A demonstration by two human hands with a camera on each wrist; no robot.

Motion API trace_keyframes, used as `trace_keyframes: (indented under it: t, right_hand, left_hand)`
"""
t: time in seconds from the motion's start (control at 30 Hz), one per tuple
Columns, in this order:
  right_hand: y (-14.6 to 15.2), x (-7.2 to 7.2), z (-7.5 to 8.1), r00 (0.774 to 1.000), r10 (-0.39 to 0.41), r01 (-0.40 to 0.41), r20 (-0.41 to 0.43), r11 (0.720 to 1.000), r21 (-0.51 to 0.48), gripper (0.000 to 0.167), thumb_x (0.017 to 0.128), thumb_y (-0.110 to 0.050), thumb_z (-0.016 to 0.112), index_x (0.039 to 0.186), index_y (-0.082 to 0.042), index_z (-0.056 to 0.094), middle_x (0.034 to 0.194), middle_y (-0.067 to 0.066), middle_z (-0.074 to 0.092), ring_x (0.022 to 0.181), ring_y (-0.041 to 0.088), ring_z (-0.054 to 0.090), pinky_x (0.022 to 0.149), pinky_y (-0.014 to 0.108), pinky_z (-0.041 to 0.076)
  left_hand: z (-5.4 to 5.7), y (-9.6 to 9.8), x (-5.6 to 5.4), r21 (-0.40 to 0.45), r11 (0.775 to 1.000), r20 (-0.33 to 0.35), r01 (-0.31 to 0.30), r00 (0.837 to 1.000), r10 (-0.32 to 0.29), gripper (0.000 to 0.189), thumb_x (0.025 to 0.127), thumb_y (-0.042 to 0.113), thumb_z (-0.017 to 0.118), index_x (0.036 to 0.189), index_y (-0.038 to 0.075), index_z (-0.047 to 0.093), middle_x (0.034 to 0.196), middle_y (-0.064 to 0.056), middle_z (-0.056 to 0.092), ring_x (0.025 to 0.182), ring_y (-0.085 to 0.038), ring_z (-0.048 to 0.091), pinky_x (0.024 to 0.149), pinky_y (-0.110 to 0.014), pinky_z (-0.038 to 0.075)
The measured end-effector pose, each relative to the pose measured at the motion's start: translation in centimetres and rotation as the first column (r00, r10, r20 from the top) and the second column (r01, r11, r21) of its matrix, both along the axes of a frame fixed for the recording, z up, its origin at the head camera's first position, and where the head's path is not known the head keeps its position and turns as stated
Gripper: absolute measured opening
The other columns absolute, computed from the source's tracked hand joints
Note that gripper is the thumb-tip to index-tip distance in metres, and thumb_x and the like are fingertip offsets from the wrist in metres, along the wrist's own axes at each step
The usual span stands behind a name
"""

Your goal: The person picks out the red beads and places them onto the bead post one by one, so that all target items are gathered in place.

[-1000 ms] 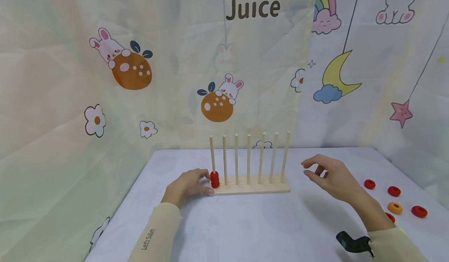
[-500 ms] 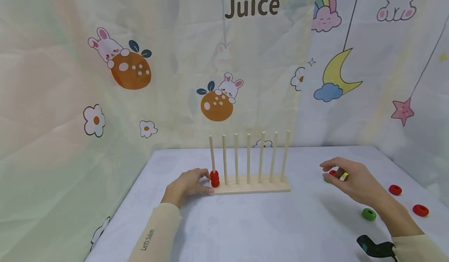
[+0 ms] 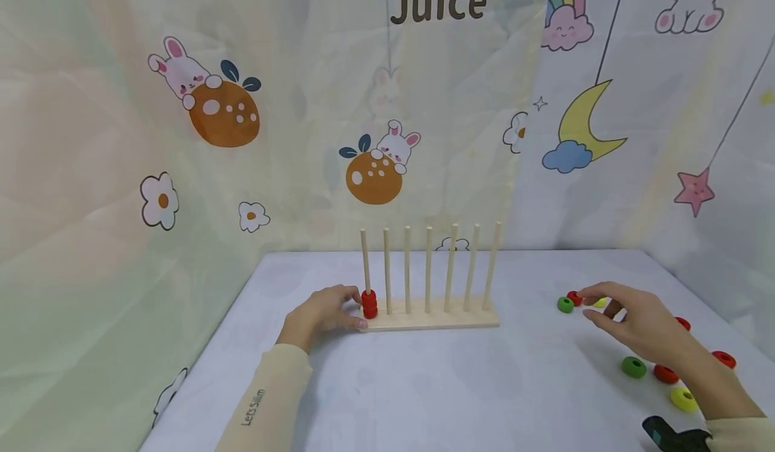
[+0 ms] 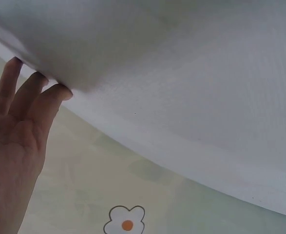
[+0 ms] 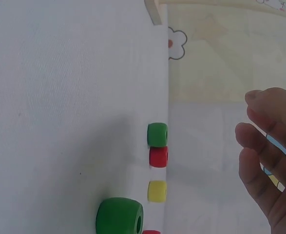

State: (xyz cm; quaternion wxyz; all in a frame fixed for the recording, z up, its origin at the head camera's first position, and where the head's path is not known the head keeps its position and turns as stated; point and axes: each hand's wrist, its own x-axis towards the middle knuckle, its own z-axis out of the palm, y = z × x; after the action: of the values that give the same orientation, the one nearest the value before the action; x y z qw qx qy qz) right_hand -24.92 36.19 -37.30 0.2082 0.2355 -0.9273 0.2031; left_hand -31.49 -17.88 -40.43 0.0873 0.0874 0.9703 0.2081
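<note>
On the counter (image 3: 460, 385), a rack (image 3: 436, 320) is gripped by the left fingers (image 3: 348, 292). Just left of the parted right fingers (image 3: 602, 289), a red bead (image 3: 573, 298) is seen.

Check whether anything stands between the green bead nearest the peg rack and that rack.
Nothing visible does: in the head view, only tabletop lies between that green bead and the peg rack. The right hand is on the bead's other side, away from the rack.
</note>
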Motion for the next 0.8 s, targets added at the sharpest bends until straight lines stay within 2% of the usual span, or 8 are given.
trace_keyframes:
  t: [0.27,0.43,0.67,0.8]
  right_hand:
    - [0.9,0.3,-0.3,0.999,-0.033,0.033,0.025,0.999,0.009,0.04,0.082,-0.007,0.086,0.116,-0.016,0.069,0.103,0.005,0.071,0.072,-0.005,0.056,0.056,0.019,0.051]
    - [2.0,0.3,-0.7,0.993,-0.069,0.066,0.095,0.997,0.029,0.041,0.082,-0.009,0.086,0.118,-0.011,0.068,0.103,0.006,0.071,0.073,-0.005,0.053,0.058,0.018,0.052]
    - [3.5,0.7,-1.2,0.985,-0.091,0.083,0.15,0.995,0.055,0.042,0.082,-0.01,0.086,0.119,-0.009,0.067,0.104,0.007,0.071,0.073,-0.005,0.053,0.058,0.019,0.053]
    - [4.2,0.8,-1.3,0.968,-0.105,0.09,0.228,0.993,0.079,0.042,0.084,-0.011,0.084,0.122,-0.007,0.066,0.107,0.011,0.071,0.073,-0.004,0.053,0.06,0.019,0.054]
  left_hand:
    - [-0.2,0.0,-0.3,-0.01,1.0,0.001,-0.009,1.0,0.009,0.046,0.075,0.043,0.091,0.112,0.03,0.065,0.137,-0.004,0.063,0.125,-0.029,0.056,0.105,-0.059,0.047]
    - [-0.2,0.0,-0.4,-0.012,1.0,0.001,-0.01,1.0,0.01,0.046,0.075,0.044,0.091,0.112,0.031,0.065,0.134,-0.002,0.063,0.122,-0.028,0.057,0.103,-0.059,0.048]
    - [0.0,0.0,-0.2,-0.007,1.0,0.003,-0.007,1.0,0.007,0.046,0.075,0.044,0.091,0.112,0.031,0.065,0.13,-0.001,0.064,0.119,-0.026,0.058,0.102,-0.057,0.049]
    - [0.0,0.0,-0.2,-0.008,1.0,0.004,-0.005,1.0,0.005,0.048,0.075,0.044,0.091,0.113,0.031,0.065,0.126,0.0,0.065,0.114,-0.025,0.058,0.101,-0.056,0.049]
